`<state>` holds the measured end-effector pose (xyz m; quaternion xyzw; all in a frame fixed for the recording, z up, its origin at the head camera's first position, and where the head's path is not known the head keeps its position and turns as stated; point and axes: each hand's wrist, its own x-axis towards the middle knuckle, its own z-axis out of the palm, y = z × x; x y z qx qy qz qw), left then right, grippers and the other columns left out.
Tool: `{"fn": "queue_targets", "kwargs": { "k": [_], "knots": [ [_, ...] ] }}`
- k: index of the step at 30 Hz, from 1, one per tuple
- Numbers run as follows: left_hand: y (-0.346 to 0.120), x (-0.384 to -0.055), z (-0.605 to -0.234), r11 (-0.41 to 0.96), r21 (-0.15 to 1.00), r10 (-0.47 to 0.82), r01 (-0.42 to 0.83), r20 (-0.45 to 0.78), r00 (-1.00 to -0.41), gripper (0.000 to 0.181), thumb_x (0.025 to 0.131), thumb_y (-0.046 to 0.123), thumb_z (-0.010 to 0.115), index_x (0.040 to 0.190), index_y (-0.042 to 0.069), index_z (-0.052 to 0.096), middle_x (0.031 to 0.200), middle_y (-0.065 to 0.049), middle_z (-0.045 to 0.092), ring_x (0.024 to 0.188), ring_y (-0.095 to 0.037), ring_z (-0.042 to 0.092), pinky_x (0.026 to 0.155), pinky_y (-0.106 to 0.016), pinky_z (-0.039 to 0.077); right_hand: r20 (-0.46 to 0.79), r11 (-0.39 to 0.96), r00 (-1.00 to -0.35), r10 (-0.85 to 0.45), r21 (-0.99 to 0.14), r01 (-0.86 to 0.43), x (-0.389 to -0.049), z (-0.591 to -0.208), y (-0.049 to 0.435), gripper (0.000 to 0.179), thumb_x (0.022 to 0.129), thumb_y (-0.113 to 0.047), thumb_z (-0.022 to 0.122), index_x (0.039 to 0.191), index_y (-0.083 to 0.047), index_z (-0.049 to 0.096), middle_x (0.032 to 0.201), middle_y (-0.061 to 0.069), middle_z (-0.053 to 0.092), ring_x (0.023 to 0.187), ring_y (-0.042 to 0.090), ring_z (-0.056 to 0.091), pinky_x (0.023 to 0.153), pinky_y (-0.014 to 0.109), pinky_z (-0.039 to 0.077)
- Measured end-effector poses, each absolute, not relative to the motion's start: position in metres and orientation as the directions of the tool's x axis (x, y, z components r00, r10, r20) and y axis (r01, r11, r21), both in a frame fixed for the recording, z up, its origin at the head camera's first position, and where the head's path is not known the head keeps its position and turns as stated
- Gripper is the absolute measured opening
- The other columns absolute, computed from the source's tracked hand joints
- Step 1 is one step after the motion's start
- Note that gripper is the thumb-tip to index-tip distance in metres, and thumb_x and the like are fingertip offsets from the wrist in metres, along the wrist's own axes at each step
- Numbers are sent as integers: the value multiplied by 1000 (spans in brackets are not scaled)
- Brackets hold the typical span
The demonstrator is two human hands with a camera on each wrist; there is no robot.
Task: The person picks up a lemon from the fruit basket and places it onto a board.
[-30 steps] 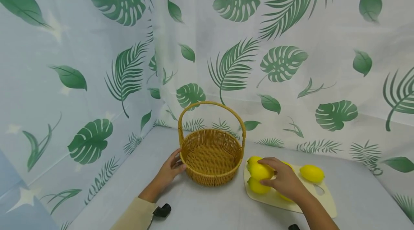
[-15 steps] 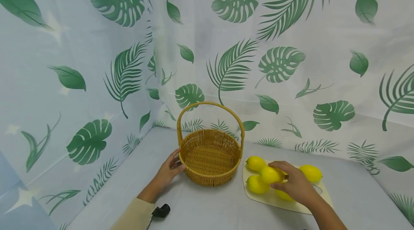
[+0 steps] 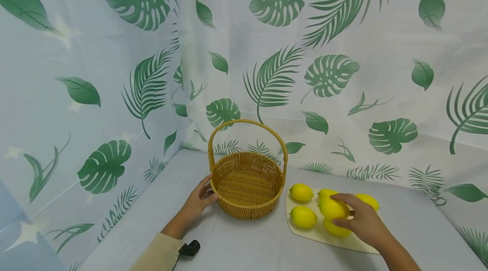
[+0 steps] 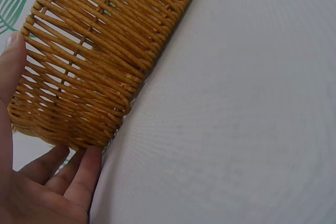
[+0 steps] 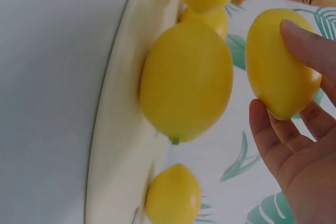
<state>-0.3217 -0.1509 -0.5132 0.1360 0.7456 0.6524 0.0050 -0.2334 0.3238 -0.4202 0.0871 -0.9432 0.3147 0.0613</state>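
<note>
A yellow lemon (image 3: 332,208) is pinched between the thumb and fingers of my right hand (image 3: 366,222). The right wrist view shows this lemon (image 5: 275,66) raised clear of the others, its end toward my fingertips. Below it several lemons, one of them the front-left lemon (image 3: 303,217), lie on a cream cutting board (image 3: 318,233). My left hand (image 3: 200,198) touches the left side of a round wicker basket (image 3: 248,212) with a tall arched handle. In the left wrist view my thumb and extended fingertips rest against the outside of its woven wall (image 4: 100,51). Nothing lies inside the basket.
White cloth with green leaf prints (image 3: 331,76) hangs behind and to the left of the pale table (image 3: 244,245). Another lemon (image 3: 367,202) sits at the board's right, behind my right hand. A black wrist camera mount (image 3: 189,248) sticks out by my left sleeve.
My right hand has carried the lemon rightward over the board, away from the basket, uncovering the two left lemons. My left hand has stayed at the basket.
</note>
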Motion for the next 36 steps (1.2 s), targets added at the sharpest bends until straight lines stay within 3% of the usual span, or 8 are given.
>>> {"fn": "queue_targets", "kwargs": {
  "k": [5, 12, 22, 36],
  "knots": [
    [-151, -318, -509, 92, 979, 204, 181, 159, -966, 75, 92, 19, 69, 155, 23, 28, 152, -23, 30, 132, -39, 40, 101, -50, 41, 177, 791, -978, -111, -580, -195, -232, -423, 334, 67, 73, -24, 86, 132, -8, 58, 133, 17, 55, 117, 39, 50, 87, 53, 51],
    [-150, -302, -486, 66, 985, 231, 162, 143, -962, 75, 93, 10, 67, 155, 15, 26, 152, -26, 29, 132, -43, 38, 101, -51, 41, 147, 810, -985, -91, -564, -159, -227, -421, 345, 69, 72, -26, 86, 132, -6, 58, 133, 22, 53, 118, 43, 49, 86, 54, 51],
    [-150, -302, -484, 70, 985, 243, 155, 134, -961, 82, 90, 22, 72, 156, 13, 23, 153, -27, 27, 133, -42, 38, 102, -51, 40, 71, 816, -997, -43, -573, -76, -220, -422, 362, 78, 72, -29, 86, 136, -2, 53, 141, 27, 44, 119, 47, 44, 85, 57, 50],
    [-149, -308, -490, 94, 984, 228, 148, 124, -966, 77, 93, 14, 68, 156, 14, 23, 152, -27, 28, 133, -43, 37, 102, -51, 40, -26, 816, -999, 31, -577, 40, -217, -428, 387, 80, 74, -30, 85, 138, 1, 48, 141, 32, 39, 120, 50, 40, 87, 58, 48]
  ]
}}
